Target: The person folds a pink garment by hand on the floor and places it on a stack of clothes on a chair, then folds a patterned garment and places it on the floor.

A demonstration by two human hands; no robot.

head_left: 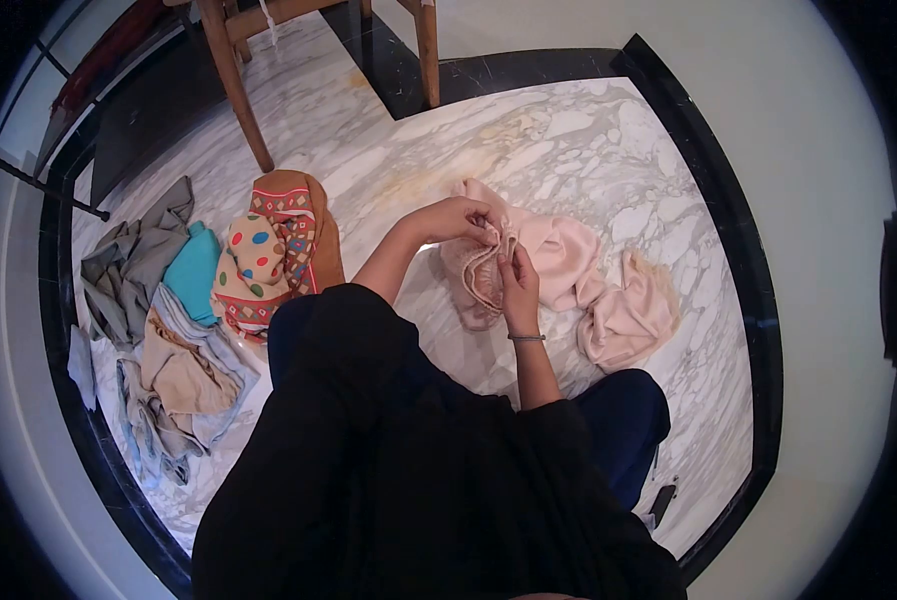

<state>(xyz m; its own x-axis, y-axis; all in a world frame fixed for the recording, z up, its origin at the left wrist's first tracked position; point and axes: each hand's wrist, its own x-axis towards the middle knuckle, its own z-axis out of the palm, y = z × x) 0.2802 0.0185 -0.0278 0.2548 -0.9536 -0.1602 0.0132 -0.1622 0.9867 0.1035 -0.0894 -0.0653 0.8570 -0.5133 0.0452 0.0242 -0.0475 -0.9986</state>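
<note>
On the marble floor [568, 120], at far left, a loose heap: grey cloth [143, 262] crumpled at the top, turquoise cloth [194, 272] tucked against it, beige cloth [193, 380] lower down, lying over light blue cloth [211, 343]. Looks set to one side, probably to give the hands room in front of the body. Just right of that, a dotted cloth [251, 250] bunched against a brown cloth [328, 245] with a patterned band; cannot tell from the folds whether one piece or two. Beyond, well apart from the hands, a wooden chair [236, 90]. In the middle, pink cloth [558, 255] on the marble just ahead of the body, apparently for easy reach by both hands at once. Grips its gathered edge with the left hand [458, 219], thumb and fingertips closed together. Pinches the edge close beside with the right hand [520, 280], presumably to hold the gathers steady and in plain sight. Around the right wrist, a thin band [525, 338]. Further right, pale pink cloth [628, 320] in a soft pile, touching the pink cloth; cannot tell whether joined to it. At lower right, a small dark object [662, 503], too small to identify.
</note>
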